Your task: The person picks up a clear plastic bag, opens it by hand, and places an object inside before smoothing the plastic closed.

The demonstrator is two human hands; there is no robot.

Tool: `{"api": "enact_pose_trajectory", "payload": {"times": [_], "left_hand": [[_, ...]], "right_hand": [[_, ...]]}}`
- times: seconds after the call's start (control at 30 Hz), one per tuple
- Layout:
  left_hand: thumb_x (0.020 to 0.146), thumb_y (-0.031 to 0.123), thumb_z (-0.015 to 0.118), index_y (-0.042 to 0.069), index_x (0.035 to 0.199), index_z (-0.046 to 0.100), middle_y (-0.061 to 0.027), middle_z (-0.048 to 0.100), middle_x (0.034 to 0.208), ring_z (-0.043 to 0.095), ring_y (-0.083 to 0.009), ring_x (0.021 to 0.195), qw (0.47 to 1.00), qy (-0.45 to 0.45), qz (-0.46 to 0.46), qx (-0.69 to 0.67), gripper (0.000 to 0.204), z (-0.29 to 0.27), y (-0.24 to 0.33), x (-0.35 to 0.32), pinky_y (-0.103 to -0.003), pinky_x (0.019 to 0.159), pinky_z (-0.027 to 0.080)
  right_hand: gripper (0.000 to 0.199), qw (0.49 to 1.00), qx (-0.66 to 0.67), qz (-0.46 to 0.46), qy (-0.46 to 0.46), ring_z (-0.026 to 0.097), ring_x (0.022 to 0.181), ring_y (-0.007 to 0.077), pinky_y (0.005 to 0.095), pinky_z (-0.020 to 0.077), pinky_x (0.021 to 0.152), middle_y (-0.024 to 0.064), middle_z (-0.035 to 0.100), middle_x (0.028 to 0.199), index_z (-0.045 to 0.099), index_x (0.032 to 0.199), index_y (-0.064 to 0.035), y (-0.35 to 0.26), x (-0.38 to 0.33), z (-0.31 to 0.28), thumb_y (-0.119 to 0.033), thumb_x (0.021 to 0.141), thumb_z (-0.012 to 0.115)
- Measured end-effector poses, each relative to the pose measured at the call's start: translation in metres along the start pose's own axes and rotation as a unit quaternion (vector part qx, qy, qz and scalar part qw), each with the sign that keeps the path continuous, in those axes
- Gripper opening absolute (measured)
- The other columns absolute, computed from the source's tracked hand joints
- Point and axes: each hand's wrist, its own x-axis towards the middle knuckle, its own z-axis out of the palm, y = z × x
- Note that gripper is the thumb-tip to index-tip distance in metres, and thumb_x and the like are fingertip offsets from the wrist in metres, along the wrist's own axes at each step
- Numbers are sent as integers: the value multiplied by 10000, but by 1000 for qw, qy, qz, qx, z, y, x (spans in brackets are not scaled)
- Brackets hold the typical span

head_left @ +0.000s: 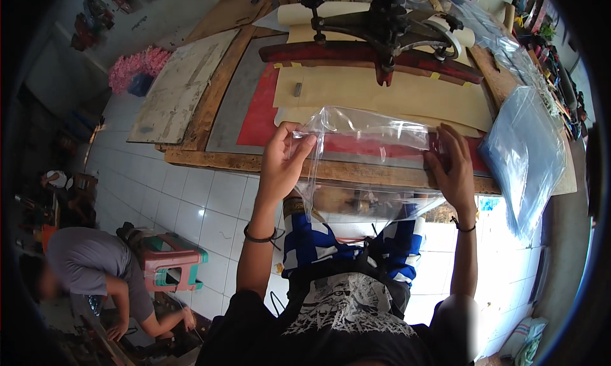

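Note:
Between my two hands a clear plastic bag or sheet (366,165) is stretched out over the front edge of the workbench, its lower part hanging below the edge. My left hand (278,165) pinches its left side between thumb and fingers. The right side is gripped by my right hand (453,172), fingers curled over it. Beyond my hands lie tan card sheets (363,89) on a red sheet (254,118). Above them stands a dark metal press (388,32) with a long red bar. I cannot tell whether the plastic is one layer or several.
A stack of bluish clear plastic sheets (525,153) overhangs the bench's right corner. A worn board (184,89) lies at the left end of the wooden bench (216,159). Lower left, another person (105,264) bends beside pink and green stools (172,264) on the tiled floor.

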Motion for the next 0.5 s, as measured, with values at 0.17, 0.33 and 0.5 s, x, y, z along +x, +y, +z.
{"api": "enact_pose_trajectory", "payload": {"times": [0.17,0.33,0.5], "left_hand": [[1023,262,486,29,1121,494,-175,690,1035,724,-253,740,959,-45,-90,-264,253,3,31,-8,-287,565,588],[1039,345,413,-63,1230,498,-247,648,1142,716,-317,849,950,-98,-107,-275,458,2,51,-15,-399,647,630],[1045,372,373,-78,1280,472,-255,637,1160,708,-328,890,947,-102,-106,-287,517,2,59,-22,-450,694,630]], "right_hand": [[375,948,95,79,293,552,1180,283,392,447,979,160,559,1243,549,1250,2,-1,-36,11,9,882,624],[457,918,131,202,317,549,1149,275,445,445,968,153,535,1303,460,1364,17,-37,-105,46,-55,931,587],[587,897,204,260,294,512,1134,219,313,487,825,128,484,1330,407,1444,-42,-50,-107,36,-102,917,658]]}}
